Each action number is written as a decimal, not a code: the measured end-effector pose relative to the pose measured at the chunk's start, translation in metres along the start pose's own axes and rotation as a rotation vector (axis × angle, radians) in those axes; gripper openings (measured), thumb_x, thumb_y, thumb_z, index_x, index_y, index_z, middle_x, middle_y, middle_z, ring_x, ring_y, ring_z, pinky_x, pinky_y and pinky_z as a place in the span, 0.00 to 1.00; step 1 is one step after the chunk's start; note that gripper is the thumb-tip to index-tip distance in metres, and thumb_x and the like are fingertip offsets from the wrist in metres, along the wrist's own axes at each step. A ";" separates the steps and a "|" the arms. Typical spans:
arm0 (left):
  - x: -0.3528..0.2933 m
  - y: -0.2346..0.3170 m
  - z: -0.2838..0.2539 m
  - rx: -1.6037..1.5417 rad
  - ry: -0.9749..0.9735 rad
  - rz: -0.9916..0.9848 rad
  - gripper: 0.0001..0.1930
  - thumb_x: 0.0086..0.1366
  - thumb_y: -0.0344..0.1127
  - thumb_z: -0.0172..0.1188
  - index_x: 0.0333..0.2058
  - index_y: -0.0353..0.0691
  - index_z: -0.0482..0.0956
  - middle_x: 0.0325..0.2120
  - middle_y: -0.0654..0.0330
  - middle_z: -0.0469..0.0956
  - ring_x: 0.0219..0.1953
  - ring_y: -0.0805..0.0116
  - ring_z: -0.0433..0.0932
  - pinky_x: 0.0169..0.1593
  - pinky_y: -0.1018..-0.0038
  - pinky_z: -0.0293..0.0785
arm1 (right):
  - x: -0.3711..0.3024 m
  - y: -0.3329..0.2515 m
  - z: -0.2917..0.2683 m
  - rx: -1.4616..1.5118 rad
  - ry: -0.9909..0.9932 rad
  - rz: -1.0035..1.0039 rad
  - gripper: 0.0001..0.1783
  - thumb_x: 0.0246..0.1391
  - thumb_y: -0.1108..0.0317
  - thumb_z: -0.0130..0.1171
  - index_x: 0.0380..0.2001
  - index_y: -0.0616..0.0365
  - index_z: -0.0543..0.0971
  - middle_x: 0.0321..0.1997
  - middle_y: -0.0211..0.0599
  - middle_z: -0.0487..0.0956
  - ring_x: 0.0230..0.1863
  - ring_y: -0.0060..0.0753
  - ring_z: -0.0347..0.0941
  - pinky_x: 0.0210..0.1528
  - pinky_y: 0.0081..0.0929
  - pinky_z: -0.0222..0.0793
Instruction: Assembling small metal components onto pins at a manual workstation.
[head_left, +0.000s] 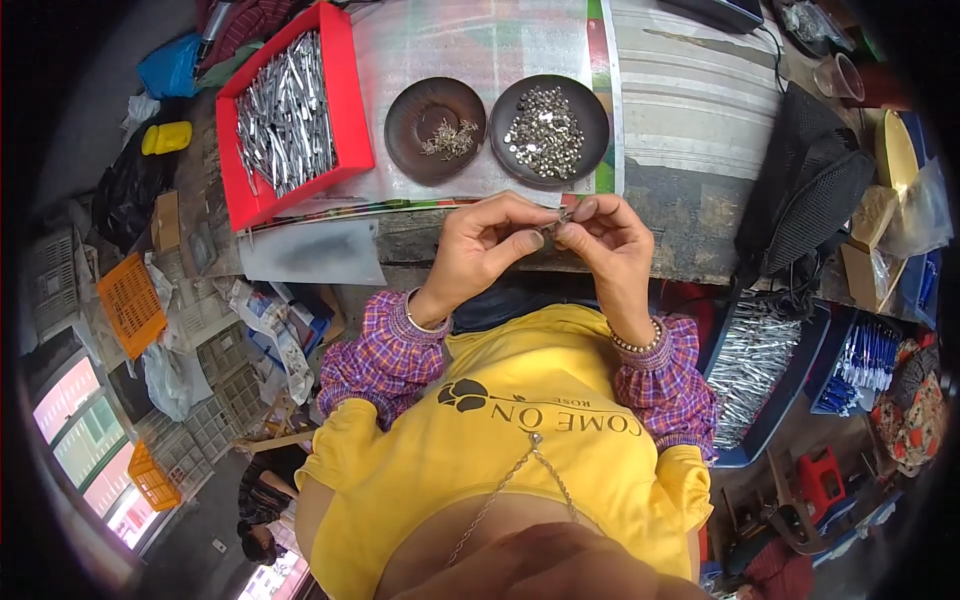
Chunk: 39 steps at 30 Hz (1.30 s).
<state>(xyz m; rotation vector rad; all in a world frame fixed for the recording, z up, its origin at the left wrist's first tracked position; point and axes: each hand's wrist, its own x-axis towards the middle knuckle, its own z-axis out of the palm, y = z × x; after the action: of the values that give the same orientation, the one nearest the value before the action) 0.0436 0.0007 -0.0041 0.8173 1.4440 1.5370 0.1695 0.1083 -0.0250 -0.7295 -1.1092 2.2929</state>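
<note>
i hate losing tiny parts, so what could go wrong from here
The small metal piece pinched between the left hand and right hand could slip and roll off the nearby table edge.

A knock could mix the loose pins in the left bowl with the bits in the right bowl close beside it.

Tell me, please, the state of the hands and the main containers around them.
Left hand: pinching a small metallic piece.
Right hand: pinching at the same spot.
Red box: open, heaped with silvery parts.
Left dark dish: mostly bare, a small pile inside.
Right dark dish: fuller, shiny pieces spread across it.
Nearer blue bin: filled.
</note>
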 end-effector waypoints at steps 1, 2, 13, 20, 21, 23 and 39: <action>0.000 0.000 -0.001 0.000 0.000 0.000 0.10 0.57 0.19 0.55 0.39 0.28 0.76 0.34 0.56 0.75 0.35 0.72 0.73 0.41 0.79 0.69 | 0.000 0.001 0.000 0.016 0.009 -0.016 0.10 0.47 0.81 0.59 0.34 0.63 0.72 0.32 0.30 0.73 0.32 0.19 0.73 0.35 0.17 0.72; -0.001 0.000 -0.003 -0.140 -0.014 -0.140 0.09 0.57 0.20 0.55 0.39 0.29 0.76 0.34 0.57 0.75 0.34 0.74 0.72 0.38 0.80 0.69 | 0.000 0.000 0.000 0.016 0.009 -0.016 0.10 0.47 0.81 0.59 0.34 0.63 0.72 0.32 0.30 0.73 0.32 0.19 0.73 0.35 0.17 0.72; -0.005 -0.009 0.015 0.050 0.147 0.035 0.09 0.57 0.19 0.56 0.37 0.31 0.79 0.32 0.59 0.75 0.34 0.75 0.74 0.37 0.82 0.70 | -0.004 -0.001 -0.003 -0.141 0.070 0.032 0.08 0.49 0.78 0.59 0.35 0.67 0.76 0.30 0.32 0.78 0.27 0.18 0.72 0.31 0.14 0.69; -0.006 -0.011 0.012 0.074 0.165 0.036 0.10 0.56 0.17 0.55 0.37 0.31 0.79 0.34 0.57 0.76 0.37 0.73 0.75 0.41 0.81 0.70 | -0.002 -0.008 -0.002 -0.157 0.044 0.145 0.06 0.51 0.75 0.58 0.33 0.67 0.77 0.27 0.32 0.78 0.25 0.16 0.71 0.28 0.13 0.68; -0.005 -0.010 0.012 0.073 0.163 0.032 0.10 0.56 0.17 0.55 0.37 0.31 0.79 0.34 0.57 0.76 0.37 0.73 0.75 0.41 0.81 0.70 | -0.002 -0.008 -0.003 -0.141 0.045 0.162 0.06 0.51 0.75 0.58 0.32 0.67 0.77 0.27 0.32 0.78 0.25 0.16 0.71 0.28 0.13 0.69; -0.006 -0.011 0.012 0.064 0.164 0.016 0.10 0.56 0.17 0.54 0.37 0.31 0.79 0.34 0.57 0.76 0.37 0.72 0.74 0.41 0.81 0.70 | -0.002 -0.005 -0.004 -0.124 0.042 0.181 0.06 0.51 0.75 0.58 0.32 0.67 0.78 0.27 0.33 0.78 0.25 0.16 0.72 0.28 0.13 0.69; -0.007 -0.011 0.010 -0.127 0.131 -0.201 0.09 0.59 0.22 0.56 0.39 0.33 0.77 0.32 0.65 0.75 0.31 0.82 0.70 0.34 0.85 0.66 | 0.002 -0.004 -0.007 -0.559 0.037 -0.147 0.08 0.50 0.77 0.57 0.35 0.67 0.77 0.26 0.29 0.76 0.23 0.14 0.68 0.26 0.12 0.64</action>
<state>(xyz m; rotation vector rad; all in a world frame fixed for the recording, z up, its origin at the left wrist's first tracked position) 0.0577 -0.0017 -0.0135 0.4885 1.4583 1.5327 0.1731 0.1159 -0.0265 -0.8512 -1.7501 1.8453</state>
